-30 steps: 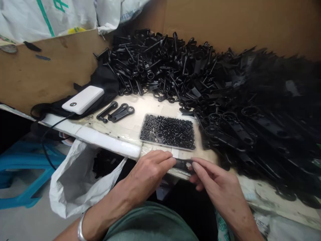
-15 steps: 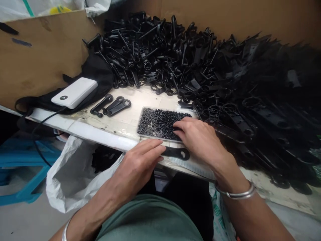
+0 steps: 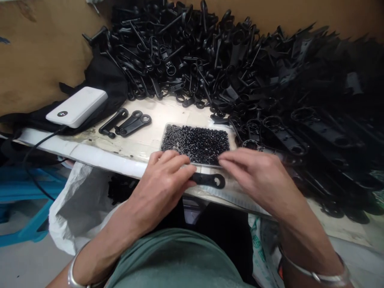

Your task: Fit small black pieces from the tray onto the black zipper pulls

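A flat black plastic part with a ringed end (image 3: 210, 179) lies at the table's front edge, its left end covered by my left hand (image 3: 168, 180), whose fingers close on it. Just behind it is a clear shallow tray (image 3: 192, 163) full of small black and silvery pieces. My right hand (image 3: 255, 168) is at the tray's front right corner, thumb and forefinger pinched together. Anything between those fingertips is too small to make out. Left of the tray, several similar black parts (image 3: 133, 123) rest on the table.
A large heap of black plastic parts (image 3: 192, 60) fills the back and right. At the left are a white power bank (image 3: 77, 107) with a cable, and black cloth (image 3: 106, 78). A white sack (image 3: 78, 208) hangs below the front edge, near a blue stool (image 3: 27, 228).
My right hand has moved right, from over the small pieces to the tray's corner, and its fingertips have come together. My left hand stays on the black part. The view has shifted slightly.
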`<state>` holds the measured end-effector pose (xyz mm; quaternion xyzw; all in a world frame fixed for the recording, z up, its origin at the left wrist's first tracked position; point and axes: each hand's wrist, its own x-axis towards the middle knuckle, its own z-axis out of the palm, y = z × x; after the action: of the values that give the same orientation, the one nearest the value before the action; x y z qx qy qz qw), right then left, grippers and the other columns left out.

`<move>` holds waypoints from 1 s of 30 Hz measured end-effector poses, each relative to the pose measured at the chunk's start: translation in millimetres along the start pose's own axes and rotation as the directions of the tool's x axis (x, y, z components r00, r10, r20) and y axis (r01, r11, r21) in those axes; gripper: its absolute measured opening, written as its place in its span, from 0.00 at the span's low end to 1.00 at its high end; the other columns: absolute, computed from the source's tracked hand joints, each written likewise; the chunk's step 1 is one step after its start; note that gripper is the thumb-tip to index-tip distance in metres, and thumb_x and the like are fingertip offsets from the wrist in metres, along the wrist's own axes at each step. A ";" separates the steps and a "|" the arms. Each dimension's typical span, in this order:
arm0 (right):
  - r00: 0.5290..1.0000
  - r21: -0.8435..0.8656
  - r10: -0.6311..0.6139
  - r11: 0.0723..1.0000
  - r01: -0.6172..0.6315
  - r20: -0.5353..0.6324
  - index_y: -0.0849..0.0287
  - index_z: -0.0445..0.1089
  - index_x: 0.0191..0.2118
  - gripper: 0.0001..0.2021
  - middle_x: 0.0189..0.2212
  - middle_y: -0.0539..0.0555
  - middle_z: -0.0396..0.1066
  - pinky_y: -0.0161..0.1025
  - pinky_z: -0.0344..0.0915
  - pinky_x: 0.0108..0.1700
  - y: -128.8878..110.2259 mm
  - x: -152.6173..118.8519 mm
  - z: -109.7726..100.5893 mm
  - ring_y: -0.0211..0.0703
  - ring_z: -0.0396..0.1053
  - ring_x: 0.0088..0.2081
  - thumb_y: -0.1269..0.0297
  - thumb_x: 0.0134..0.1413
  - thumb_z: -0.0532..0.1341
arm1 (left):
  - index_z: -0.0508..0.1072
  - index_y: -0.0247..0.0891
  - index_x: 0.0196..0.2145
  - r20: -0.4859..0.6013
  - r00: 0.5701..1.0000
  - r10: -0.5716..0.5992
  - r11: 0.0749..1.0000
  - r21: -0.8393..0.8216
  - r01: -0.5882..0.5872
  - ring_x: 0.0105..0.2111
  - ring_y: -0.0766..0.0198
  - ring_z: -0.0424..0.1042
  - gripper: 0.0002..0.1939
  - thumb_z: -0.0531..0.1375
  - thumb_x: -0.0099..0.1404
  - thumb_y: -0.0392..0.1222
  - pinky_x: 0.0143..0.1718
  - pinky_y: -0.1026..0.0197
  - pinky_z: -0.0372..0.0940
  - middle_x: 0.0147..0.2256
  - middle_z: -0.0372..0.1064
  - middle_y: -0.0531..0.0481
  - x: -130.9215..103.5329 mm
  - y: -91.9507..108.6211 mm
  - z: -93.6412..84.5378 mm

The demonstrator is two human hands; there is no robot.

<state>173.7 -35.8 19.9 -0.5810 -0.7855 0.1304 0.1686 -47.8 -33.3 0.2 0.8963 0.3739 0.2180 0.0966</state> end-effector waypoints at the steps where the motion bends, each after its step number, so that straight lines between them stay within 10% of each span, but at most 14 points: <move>1: 0.999 0.056 0.038 0.998 -0.039 0.032 0.55 0.76 0.37 0.11 0.36 0.52 0.77 0.37 0.65 0.38 -0.6 -10.3 0.5 0.42 0.73 0.36 0.64 0.61 0.56 | 0.72 0.37 0.44 0.037 0.999 0.008 1.000 0.022 -0.009 0.43 0.55 0.65 0.09 0.55 0.68 0.41 0.43 0.51 0.59 0.44 0.71 0.46 0.1 2.4 2.7; 16: 0.945 0.293 0.327 0.905 -0.310 -0.011 0.60 0.71 0.23 0.12 0.17 0.47 0.63 0.31 0.55 0.26 -19.4 -38.6 45.5 0.34 0.59 0.21 0.68 0.54 0.55 | 0.72 0.34 0.32 -0.047 0.995 0.091 0.994 0.073 -0.087 0.44 0.55 0.65 0.12 0.51 0.68 0.31 0.43 0.53 0.62 0.42 0.72 0.43 -6.2 15.2 28.0; 30: 0.943 0.193 -0.041 0.981 -0.025 0.330 0.60 0.52 0.16 0.13 0.18 0.45 0.44 0.34 0.43 0.24 5.2 -17.0 14.0 0.31 0.46 0.22 0.73 0.49 0.53 | 0.70 0.33 0.29 0.066 0.998 0.022 0.990 -0.141 -0.013 0.41 0.59 0.62 0.14 0.49 0.70 0.30 0.43 0.56 0.64 0.38 0.70 0.44 -2.6 10.8 23.4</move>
<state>176.9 -50.7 3.2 -0.5282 -0.7884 0.3021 0.0903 -31.8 -42.9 -17.8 0.8974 0.3463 0.2142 0.1700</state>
